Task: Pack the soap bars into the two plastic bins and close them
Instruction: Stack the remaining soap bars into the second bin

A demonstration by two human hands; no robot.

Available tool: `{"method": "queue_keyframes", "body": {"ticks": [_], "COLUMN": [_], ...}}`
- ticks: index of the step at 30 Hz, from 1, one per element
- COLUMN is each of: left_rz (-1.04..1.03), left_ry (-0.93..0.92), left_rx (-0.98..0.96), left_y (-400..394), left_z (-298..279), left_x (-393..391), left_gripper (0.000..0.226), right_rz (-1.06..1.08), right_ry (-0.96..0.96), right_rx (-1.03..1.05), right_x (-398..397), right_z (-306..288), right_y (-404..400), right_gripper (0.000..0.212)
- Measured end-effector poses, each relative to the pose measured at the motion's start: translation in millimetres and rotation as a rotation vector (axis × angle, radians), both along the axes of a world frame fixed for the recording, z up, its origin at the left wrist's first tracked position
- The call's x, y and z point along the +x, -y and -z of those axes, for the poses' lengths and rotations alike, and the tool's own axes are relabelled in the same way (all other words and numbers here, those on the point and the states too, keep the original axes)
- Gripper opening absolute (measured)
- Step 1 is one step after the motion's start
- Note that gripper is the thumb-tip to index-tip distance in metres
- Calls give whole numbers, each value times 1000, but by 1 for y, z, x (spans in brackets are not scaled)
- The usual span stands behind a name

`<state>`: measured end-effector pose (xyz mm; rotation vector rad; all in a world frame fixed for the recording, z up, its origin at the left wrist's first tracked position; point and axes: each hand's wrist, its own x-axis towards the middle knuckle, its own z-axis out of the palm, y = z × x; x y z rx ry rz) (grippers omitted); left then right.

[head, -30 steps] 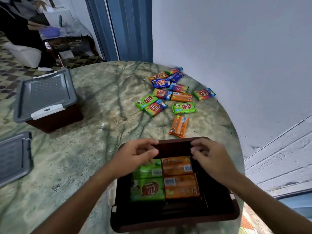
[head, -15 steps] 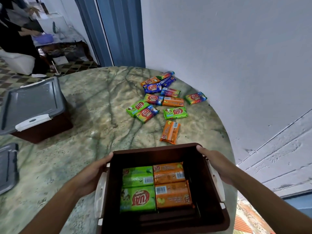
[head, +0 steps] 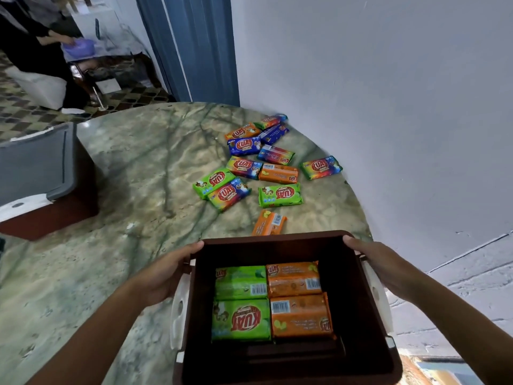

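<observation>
Since half a second ago the view has drawn nearer to the open bin, and both hands keep their places on its sides; a second ago they were inside it over the soap.

Largest is the round table [head: 116,273], a polished stone-look top veined in green and cream, set against a pale wall. At its left edge stands the second bin [head: 41,215], dark red-brown plastic with a grey ribbed lid [head: 36,168] on it and a white latch at the front.

Next comes the open bin [head: 277,245], a deep rectangular box of dark brown plastic with rounded corners and white latch handles hanging on both sides, sitting at the near edge of the table. The left hand [head: 163,273] grips its left wall near the far corner, thumb along the rim and fingers curled against the outside. The right hand [head: 380,262] holds the right wall likewise, forearm stretched along that side.

Inside the bin lie four wrapped soap bars flat in two rows: two green bars [head: 241,304] on the left, two orange bars [head: 298,301] on the right, touching edge to edge, glossy wrappers with barcodes.

Beyond the bin a loose cluster of soap bars [head: 258,165] in green, orange, blue and rainbow wrappers lies on the stone, the nearest orange one [head: 268,224] just behind the far rim.
</observation>
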<state>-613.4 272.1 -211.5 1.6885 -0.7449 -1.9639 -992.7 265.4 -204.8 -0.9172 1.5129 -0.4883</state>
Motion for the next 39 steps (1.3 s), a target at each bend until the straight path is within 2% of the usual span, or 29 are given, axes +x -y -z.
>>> {"method": "queue_keyframes", "body": {"ticks": [2,4,5,7,9,11,13,16,18,22,24,27,29,31,34,37,39], "left_rz": [145,192,193,283,465,701,875,981,944,825,735,642,646,686,770,897,1014], "left_ry": [358,683,772,839,898,1057,1162,1210,1227,1206,1176,1181,1205,1162,1107,1057,1095], "left_rx": [-92,-330,-458,-626,-614,-530,-439,-373,-391,-444,-514,-715,-889,-1037,-1147,-1111,-1034], "left_y": [13,35,47,71,97,122,139,150,153,153,155,154,142,111,50,-3,-22], "left_z": [-8,-13,-18,-27,-23,-6,14,38,47,50,34,-14,-51,-85,-108,-86,-59], "left_x": [-2,-12,-24,-60,-102,-136,-157,-172,-175,-170,-164,-150,-137,-124,-106,-93,-93], "left_gripper": [46,32,28,25,29,43,51,56,54,55,56,56,61,68,78,78,82], "right_rz": [-122,-183,-171,-182,-367,-605,-801,-1000,-993,-925,-819,-600,-538,-555,-636,-784,-881], "right_ry": [-171,-430,-505,-508,-503,-562,-720,-1019,-1111,-1096,-1053,-941,-859,-822,-850,-872,-916], "right_rx": [-7,-220,-354,-584,-718,-725,-673,-685,-738,-734,-721,-786,-830,-852,-798,-727,-696], "right_x": [-7,-10,-8,11,40,69,89,98,98,94,87,71,58,48,37,40,49], "right_z": [-8,-16,-21,-31,-30,-10,17,54,65,72,65,29,-10,-49,-79,-78,-63], "right_y": [14,37,51,79,117,158,185,203,205,207,202,186,164,125,55,-8,-32], "right_gripper": [43,40,36,22,10,26,41,53,57,66,72,71,70,69,68,68,70]}}
